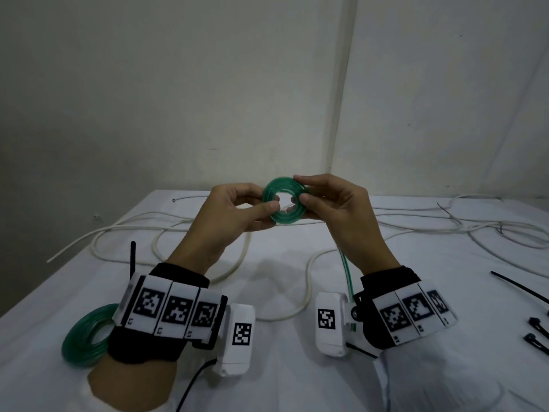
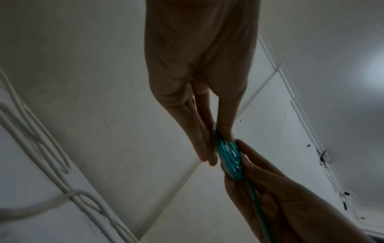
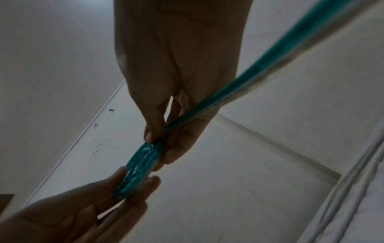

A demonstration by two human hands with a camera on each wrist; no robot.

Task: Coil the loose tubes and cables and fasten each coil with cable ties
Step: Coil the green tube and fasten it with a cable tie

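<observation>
A small coil of green tube [image 1: 284, 200] is held up above the table between both hands. My left hand [image 1: 237, 212] pinches its left side with thumb and fingers. My right hand [image 1: 329, 200] pinches its right side. The coil shows edge-on in the left wrist view [image 2: 228, 157] and the right wrist view [image 3: 139, 169]. A loose tail of the green tube [image 1: 346, 272] runs down from under my right palm past the wrist, and crosses the right wrist view [image 3: 259, 69]. A second green coil [image 1: 86, 337] lies on the table beside my left forearm.
Long white cables [image 1: 166, 230] sprawl loose across the white table [image 1: 282, 278], left and far right [image 1: 475, 227]. Black cable ties [image 1: 520, 286] lie at the right edge, with more below [image 1: 537, 334]. A black tie [image 1: 132, 257] sticks up behind my left wrist. A wall stands behind.
</observation>
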